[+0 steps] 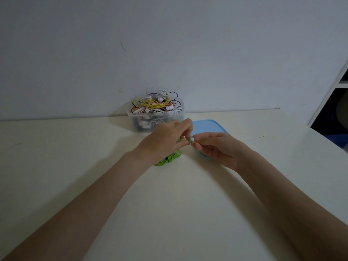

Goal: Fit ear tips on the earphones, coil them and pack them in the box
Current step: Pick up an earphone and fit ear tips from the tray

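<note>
Two hands: both raised just above the cream-white desk (169, 204), meeting at the fingertips.
Left hand (165, 140): pinches the green earbud (188, 141) of a green wired earphone.
Right hand (216, 147): pinches a small white ear tip (192, 139) against that earbud.
Earphone cable: the green cord bundle (169, 159) lies on the desk under the left hand.
Box: the clear plastic box (156, 117) stands against the wall, heaped with tangled coloured earphones.
Lid: a light blue plastic lid (207, 127) lies flat beside the box, partly behind the right hand.
</note>
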Tool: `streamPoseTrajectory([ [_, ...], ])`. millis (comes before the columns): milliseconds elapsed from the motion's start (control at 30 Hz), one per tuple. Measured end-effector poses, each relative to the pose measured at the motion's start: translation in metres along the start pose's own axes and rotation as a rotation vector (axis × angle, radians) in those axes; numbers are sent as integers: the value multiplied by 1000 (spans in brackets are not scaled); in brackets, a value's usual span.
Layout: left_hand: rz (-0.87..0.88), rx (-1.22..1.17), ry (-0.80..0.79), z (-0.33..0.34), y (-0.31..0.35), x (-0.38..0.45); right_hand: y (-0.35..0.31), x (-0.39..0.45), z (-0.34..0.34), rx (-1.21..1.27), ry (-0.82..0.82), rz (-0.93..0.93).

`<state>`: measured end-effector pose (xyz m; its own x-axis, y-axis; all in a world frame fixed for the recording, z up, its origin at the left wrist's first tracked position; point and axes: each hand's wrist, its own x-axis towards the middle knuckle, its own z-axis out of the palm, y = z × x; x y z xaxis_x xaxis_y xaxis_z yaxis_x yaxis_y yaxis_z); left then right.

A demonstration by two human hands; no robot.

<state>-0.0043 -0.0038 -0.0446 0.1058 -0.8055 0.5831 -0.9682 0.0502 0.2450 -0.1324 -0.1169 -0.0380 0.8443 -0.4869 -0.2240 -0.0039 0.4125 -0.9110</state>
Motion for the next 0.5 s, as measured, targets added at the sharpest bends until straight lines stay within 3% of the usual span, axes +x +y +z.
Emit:
streamPoseTrajectory([
  [133,-108,-134,-14,0,-1,0,2,1,0,-24,-12,-62],
  [300,-228,-285,-39,-1,-1,2,-1,2,1,-430,79,-337],
  [500,-326,-395,-40,-1,-2,2,-1,2,-3,-547,72,-423],
])
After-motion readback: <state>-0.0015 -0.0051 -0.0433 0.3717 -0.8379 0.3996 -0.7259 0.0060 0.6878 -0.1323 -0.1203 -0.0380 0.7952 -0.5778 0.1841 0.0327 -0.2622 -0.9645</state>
